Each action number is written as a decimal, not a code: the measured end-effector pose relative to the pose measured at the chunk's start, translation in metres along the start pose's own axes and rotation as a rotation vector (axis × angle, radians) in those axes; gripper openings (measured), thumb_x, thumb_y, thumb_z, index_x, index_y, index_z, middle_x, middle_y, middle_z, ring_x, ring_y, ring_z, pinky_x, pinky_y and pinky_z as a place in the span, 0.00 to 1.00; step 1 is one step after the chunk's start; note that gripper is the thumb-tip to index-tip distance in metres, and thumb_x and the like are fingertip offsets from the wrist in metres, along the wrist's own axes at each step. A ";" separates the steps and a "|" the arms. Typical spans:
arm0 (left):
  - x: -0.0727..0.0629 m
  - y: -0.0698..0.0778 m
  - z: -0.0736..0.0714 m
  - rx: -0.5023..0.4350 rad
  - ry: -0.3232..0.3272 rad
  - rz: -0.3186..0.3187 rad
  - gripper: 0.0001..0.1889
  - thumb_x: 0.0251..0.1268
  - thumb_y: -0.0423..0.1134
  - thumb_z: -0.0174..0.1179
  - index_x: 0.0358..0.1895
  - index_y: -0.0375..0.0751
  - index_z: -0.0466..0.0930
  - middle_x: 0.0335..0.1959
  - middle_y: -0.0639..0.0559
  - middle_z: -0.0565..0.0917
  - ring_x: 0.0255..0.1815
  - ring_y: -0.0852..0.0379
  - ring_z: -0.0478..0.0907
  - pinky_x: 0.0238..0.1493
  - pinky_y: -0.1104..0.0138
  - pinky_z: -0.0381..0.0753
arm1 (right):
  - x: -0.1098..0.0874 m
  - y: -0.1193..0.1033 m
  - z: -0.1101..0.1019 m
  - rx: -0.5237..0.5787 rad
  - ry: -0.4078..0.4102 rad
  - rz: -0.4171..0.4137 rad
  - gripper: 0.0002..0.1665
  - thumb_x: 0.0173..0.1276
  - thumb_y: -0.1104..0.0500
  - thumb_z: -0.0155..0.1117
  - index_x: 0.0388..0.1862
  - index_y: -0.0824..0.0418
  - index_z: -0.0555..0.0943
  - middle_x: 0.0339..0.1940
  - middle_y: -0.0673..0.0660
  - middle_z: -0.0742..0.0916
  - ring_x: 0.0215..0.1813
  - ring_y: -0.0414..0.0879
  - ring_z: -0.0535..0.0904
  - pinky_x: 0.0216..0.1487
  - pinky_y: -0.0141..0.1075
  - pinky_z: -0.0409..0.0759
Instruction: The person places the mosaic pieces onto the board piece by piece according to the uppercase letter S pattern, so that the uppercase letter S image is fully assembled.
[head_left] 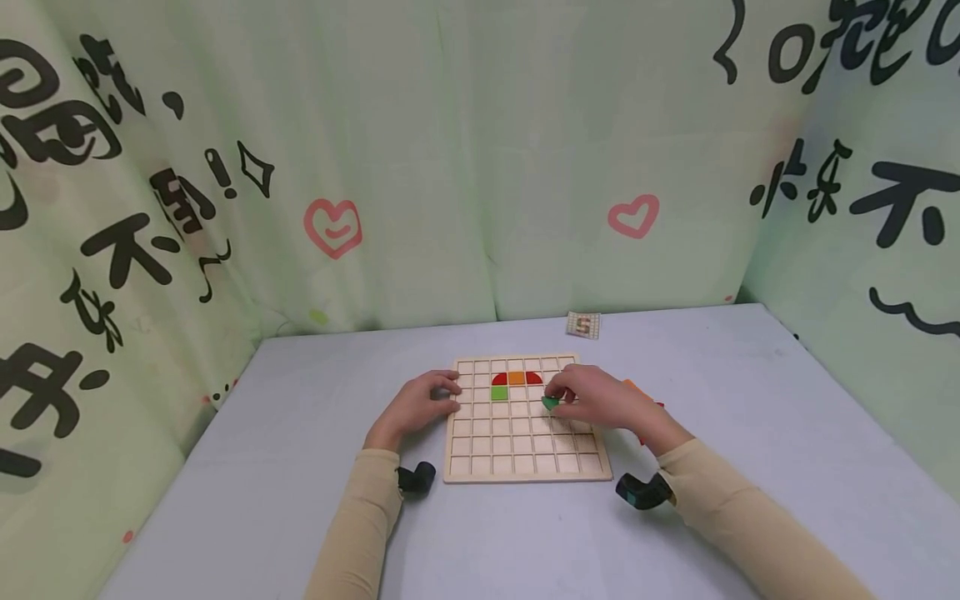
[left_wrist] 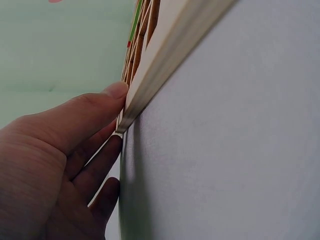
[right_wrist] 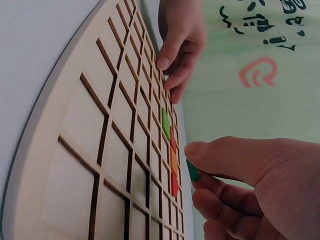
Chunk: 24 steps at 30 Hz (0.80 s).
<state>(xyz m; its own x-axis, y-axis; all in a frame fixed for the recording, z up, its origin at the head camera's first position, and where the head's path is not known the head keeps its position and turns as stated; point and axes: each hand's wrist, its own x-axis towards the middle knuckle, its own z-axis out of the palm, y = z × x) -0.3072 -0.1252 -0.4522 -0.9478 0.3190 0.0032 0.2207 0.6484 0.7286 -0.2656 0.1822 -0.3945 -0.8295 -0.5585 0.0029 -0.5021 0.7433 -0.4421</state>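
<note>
A wooden grid board (head_left: 527, 479) lies on the table. In its upper cells sit a red quarter-round piece (head_left: 499, 379), an orange square (head_left: 516, 378), another red quarter-round piece (head_left: 534, 378) and, beneath the left one, a light green square (head_left: 499, 393). My left hand (head_left: 420, 402) touches the board's left edge, thumb (left_wrist: 112, 92) against the rim and fingers fairly straight. Between thumb and forefinger my right hand (head_left: 603, 398) pinches a dark green piece (right_wrist: 192, 171), held just above the cells right of the light green square. Fingers hide part of its shape.
A small patterned card (head_left: 582, 325) lies near the table's back edge. Orange and red pieces (head_left: 636, 388) lie right of the board, mostly hidden behind the right forearm. Curtains (head_left: 480, 167) with black writing and hearts surround the table (head_left: 330, 417).
</note>
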 end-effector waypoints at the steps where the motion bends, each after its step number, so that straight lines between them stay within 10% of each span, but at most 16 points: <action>1: 0.000 0.000 0.000 0.001 0.001 0.000 0.09 0.62 0.34 0.69 0.45 0.41 0.86 0.69 0.49 0.77 0.77 0.46 0.64 0.78 0.51 0.61 | 0.005 -0.003 0.002 0.001 -0.009 -0.008 0.11 0.66 0.61 0.69 0.46 0.63 0.86 0.40 0.52 0.86 0.41 0.45 0.80 0.44 0.34 0.81; 24: 0.001 0.000 -0.001 -0.007 -0.014 -0.011 0.09 0.63 0.35 0.68 0.46 0.41 0.86 0.69 0.49 0.77 0.77 0.46 0.64 0.78 0.51 0.61 | 0.059 -0.032 0.042 -0.141 -0.027 -0.046 0.08 0.67 0.59 0.68 0.44 0.58 0.86 0.41 0.52 0.84 0.40 0.43 0.77 0.45 0.39 0.80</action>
<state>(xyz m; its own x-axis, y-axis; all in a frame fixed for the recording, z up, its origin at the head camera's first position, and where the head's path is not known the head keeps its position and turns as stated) -0.3088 -0.1252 -0.4514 -0.9467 0.3219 -0.0143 0.2089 0.6469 0.7334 -0.2879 0.1104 -0.4177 -0.7990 -0.6013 -0.0045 -0.5702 0.7600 -0.3120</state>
